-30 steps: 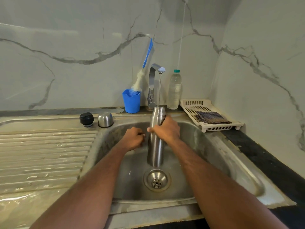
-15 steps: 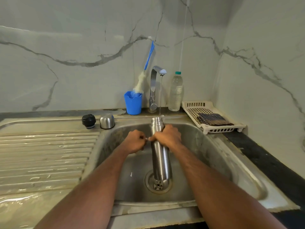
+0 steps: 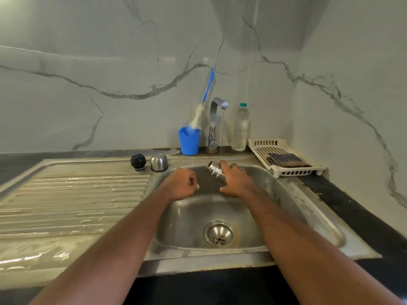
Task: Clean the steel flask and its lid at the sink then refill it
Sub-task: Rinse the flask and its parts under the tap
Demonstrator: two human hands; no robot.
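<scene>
My right hand [image 3: 236, 181] holds the steel flask [image 3: 214, 169] over the sink basin [image 3: 297, 208], tipped so its threaded neck points up and to the left. Most of its body is hidden behind my hand. A thin stream from the tap [image 3: 214, 119] falls onto the flask's neck by my fingers. My left hand [image 3: 182, 183] hangs curled in a fist beside it, holding nothing. The flask's black stopper [image 3: 138, 161] and steel cup lid [image 3: 159, 162] stand on the sink's back rim to the left.
A blue cup [image 3: 189, 140] with a bottle brush [image 3: 203, 102] stands left of the tap, and a clear plastic bottle [image 3: 241, 128] to its right. A white perforated tray [image 3: 284, 157] with a folded cloth [image 3: 285, 160] sits at the back right. The wet ribbed drainboard [image 3: 72, 205] lies left.
The flask stood upright in the basin under the tap; now my right hand has lifted and tipped it, and its body no longer shows. My left hand has come off it.
</scene>
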